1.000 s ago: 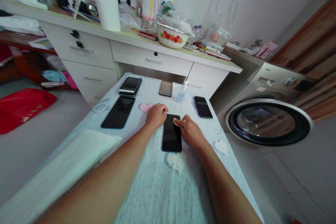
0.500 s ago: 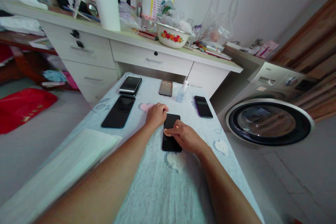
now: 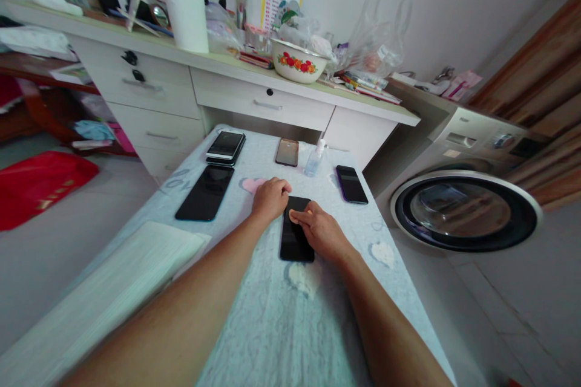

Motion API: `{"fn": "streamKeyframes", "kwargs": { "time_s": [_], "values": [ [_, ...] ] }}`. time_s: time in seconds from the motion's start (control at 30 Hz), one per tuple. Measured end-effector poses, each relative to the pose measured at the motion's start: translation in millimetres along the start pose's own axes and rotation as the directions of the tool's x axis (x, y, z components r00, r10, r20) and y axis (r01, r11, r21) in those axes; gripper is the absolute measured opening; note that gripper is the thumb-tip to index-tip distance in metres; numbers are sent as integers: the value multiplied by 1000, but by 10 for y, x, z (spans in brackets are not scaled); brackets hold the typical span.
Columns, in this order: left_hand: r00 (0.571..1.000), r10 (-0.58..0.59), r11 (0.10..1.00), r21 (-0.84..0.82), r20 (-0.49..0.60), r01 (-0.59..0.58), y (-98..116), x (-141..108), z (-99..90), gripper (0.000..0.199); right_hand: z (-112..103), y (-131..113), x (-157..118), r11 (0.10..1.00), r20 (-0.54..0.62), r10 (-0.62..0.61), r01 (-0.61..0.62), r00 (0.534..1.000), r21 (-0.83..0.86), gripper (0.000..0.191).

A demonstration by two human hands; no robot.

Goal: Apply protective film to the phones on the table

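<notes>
A black smartphone [image 3: 297,240] lies face up on the cloth-covered table. My left hand [image 3: 271,196] is curled at its upper left edge, the fingers closed against the corner and steadying it. My right hand [image 3: 323,228] presses a small orange pad [image 3: 293,216] onto the upper part of the screen, the fingers closed on it; most of the pad is hidden beneath them. Beyond the hands stand a clear spray bottle [image 3: 314,159] and a brownish phone case [image 3: 287,152] lying flat.
Left on the table are another black phone [image 3: 206,193], a stack of phones [image 3: 226,146] and a pale folded sheet [image 3: 113,290]. A purple-edged phone [image 3: 351,184] lies right. Behind stands a white desk [image 3: 263,100] with a floral bowl [image 3: 297,65]; a washing machine [image 3: 458,151] is at right.
My right hand has slid the orange pad up the screen, away from me and slightly right. My left hand and the smartphone have stayed in place.
</notes>
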State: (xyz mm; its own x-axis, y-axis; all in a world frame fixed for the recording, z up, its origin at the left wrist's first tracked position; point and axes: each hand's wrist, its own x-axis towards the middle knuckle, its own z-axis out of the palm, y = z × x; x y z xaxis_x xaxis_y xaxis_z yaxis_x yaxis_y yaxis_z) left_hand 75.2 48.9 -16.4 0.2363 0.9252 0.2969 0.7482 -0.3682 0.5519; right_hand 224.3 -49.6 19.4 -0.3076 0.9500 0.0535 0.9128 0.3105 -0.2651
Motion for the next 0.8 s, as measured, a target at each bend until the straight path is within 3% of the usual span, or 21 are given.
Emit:
{"fn": "streamKeyframes", "kwargs": {
  "time_s": [0.2, 0.3, 0.5, 0.8],
  "values": [
    [1000, -9, 1000, -6, 0, 9, 22, -8, -18, 21, -62, -74, -49, 985, 100, -164, 156, 981, 80, 33],
    [1000, -12, 1000, 3, 9, 12, 26, -10, -25, 22, -54, -84, -54, 981, 117, -173, 160, 978, 110, 32],
    [1000, 0, 1000, -5, -3, 0, 13, -10, -10, 21, 29, -51, 11, 996, 30, -83, 82, 996, 33, 32],
    [1000, 8, 1000, 2, -1, -8, -7, -3, -1, 22, 56, -44, 104, 978, -47, 160, -164, 986, -127, 35]
  ]
}}
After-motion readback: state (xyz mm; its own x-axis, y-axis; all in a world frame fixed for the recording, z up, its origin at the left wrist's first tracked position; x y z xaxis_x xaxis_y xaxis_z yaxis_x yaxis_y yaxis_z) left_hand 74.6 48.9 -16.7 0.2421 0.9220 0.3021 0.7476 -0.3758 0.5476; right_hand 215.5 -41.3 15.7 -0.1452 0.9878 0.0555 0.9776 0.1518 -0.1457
